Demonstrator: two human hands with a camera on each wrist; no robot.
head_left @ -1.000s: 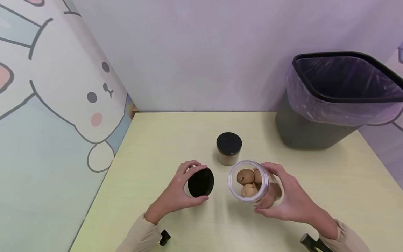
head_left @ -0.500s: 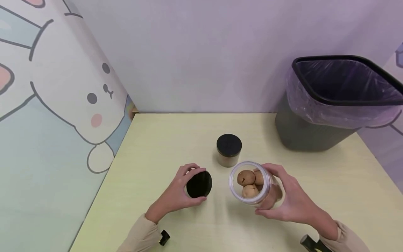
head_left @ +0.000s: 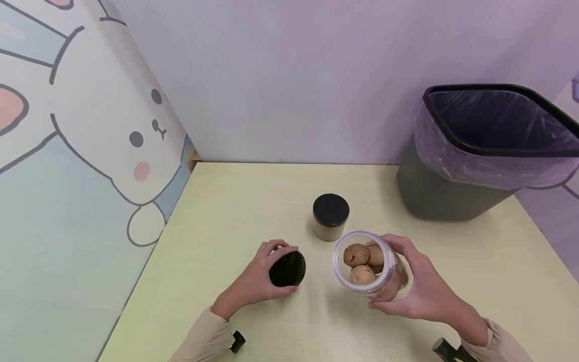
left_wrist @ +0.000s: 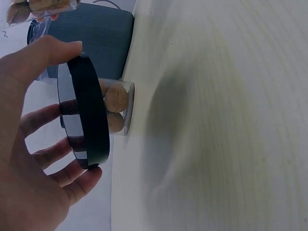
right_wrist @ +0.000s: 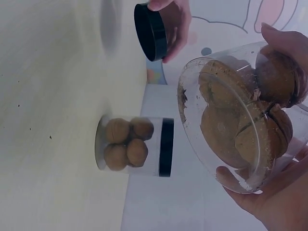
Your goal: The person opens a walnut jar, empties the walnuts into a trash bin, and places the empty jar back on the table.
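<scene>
My right hand grips an open clear jar of walnuts, tilted so its mouth faces me, just above the table. The jar fills the right wrist view, with walnuts inside. My left hand holds a round black lid by its rim, a short way left of the jar. In the left wrist view the lid sits edge-on between thumb and fingers. A second jar with a black lid on stands upright behind them.
A dark bin lined with a purple bag stands at the table's back right. A rabbit-print wall panel runs along the left edge of the pale yellow table. The closed jar holds walnuts too.
My left hand has lowered the black lid slightly and tilted it. The right hand and its open jar have hardly moved.
</scene>
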